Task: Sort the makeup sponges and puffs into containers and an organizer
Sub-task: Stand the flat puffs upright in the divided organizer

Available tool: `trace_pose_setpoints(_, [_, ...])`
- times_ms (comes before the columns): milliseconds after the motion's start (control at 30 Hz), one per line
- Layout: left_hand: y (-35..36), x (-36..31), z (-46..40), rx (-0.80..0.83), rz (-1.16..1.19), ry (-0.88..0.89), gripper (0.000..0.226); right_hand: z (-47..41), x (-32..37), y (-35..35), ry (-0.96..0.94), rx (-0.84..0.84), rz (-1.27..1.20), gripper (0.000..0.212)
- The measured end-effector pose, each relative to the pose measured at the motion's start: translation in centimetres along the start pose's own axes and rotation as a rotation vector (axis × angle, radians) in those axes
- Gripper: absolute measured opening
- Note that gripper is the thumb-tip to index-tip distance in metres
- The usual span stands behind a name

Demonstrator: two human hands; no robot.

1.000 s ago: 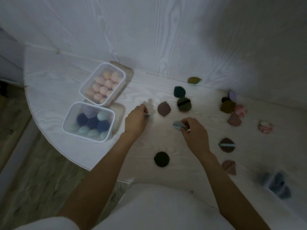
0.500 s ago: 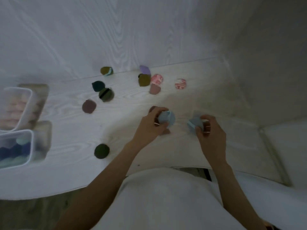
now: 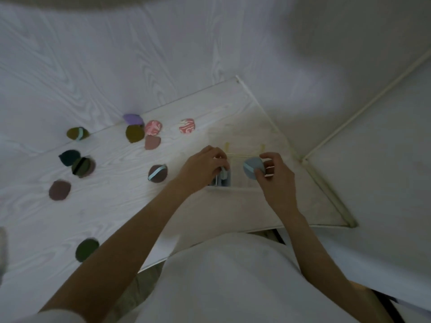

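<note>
Fingers of my left hand (image 3: 203,165) curl round a small blue puff (image 3: 224,174), pressing it down into a slot of the clear organizer (image 3: 221,181) on the counter (image 3: 112,213). My right hand (image 3: 274,176) pinches a round blue puff (image 3: 253,169) between thumb and fingertips, just right of that slot. Loose puffs lie scattered to the left: brown one with blue strap (image 3: 157,173), mauve (image 3: 59,190), dark green (image 3: 86,249), two pink patterned (image 3: 152,127).

Eleven round, flat makeup puffs lie loose on the white table: two pink-patterned (image 3: 152,127), one lilac (image 3: 133,119), three mauve-brown (image 3: 59,190), five dark olive or teal (image 3: 86,249).
</note>
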State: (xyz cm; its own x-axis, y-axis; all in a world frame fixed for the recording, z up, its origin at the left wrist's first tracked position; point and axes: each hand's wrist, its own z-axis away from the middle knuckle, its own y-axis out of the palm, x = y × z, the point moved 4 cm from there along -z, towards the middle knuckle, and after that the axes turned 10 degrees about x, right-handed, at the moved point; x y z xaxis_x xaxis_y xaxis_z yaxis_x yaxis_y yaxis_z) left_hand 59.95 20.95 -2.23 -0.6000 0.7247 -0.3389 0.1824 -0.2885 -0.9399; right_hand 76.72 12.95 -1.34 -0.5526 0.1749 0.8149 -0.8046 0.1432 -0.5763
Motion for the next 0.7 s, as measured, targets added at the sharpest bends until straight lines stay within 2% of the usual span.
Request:
trace_pose_setpoints(267, [1.4,0.3,-1.5,0.259,-0.146,0.071,0.028,-1.1,0.0,1.3,-0.041,0.022,-0.014,0.026])
trace_pose_setpoints(467, [2.6,0.4,-0.7,0.220,-0.120,-0.038,0.048,-0.7,-0.4,1.7,-0.022,0.028,-0.035,0.027])
trace_pose_setpoints(600, [3.4,0.2,-1.1,0.298,-0.218,-0.104,0.050,-0.5,-0.6,1.7,0.000,0.013,-0.047,0.028])
trace_pose_setpoints(700, [3.6,0.1,-1.2,0.308,-0.202,-0.114,0.046,-0.5,-0.6,1.6,0.011,0.001,-0.054,0.028])
